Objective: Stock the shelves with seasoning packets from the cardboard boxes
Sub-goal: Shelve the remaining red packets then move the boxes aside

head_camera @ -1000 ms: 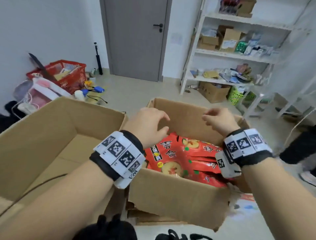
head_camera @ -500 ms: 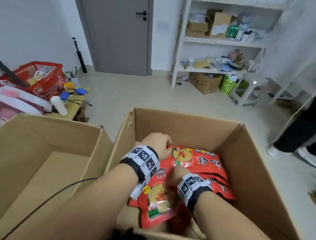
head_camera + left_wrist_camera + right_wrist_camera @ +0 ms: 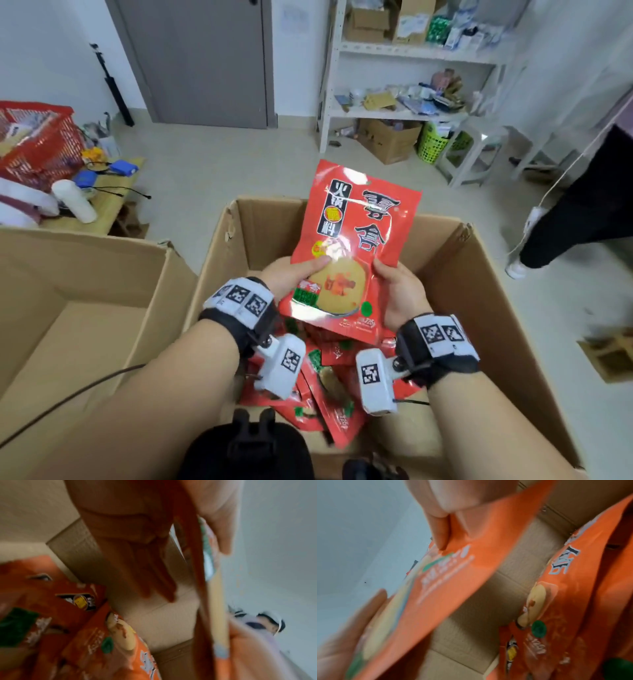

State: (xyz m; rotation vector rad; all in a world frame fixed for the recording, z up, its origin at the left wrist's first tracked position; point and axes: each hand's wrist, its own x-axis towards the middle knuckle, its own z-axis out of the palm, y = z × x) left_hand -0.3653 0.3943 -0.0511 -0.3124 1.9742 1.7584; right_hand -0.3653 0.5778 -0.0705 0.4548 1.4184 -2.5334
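A red seasoning packet [image 3: 356, 240] with black lettering stands upright above the open cardboard box [image 3: 479, 291]. My left hand [image 3: 291, 277] grips its lower left edge, thumb across the front. My right hand [image 3: 400, 291] grips its lower right edge. Both wrist views show fingers behind the packet [image 3: 199, 574] [image 3: 453, 585] and a thumb on its front. Several more red packets [image 3: 325, 387] lie in a heap in the box below my wrists. The white shelf unit [image 3: 404, 54] stands against the far wall, holding boxes and small goods.
A second cardboard box [image 3: 78, 308], with nothing showing inside, stands at the left. A red basket [image 3: 37, 137] and clutter sit at the far left on a low board. A white stool [image 3: 476, 150] and green basket [image 3: 431, 144] stand by the shelf. A person's dark-clad leg [image 3: 575, 212] is at the right.
Both hands reached down into the box, took hold of one packet and have lifted it upright above the pile. The head view has tilted downward and closer.
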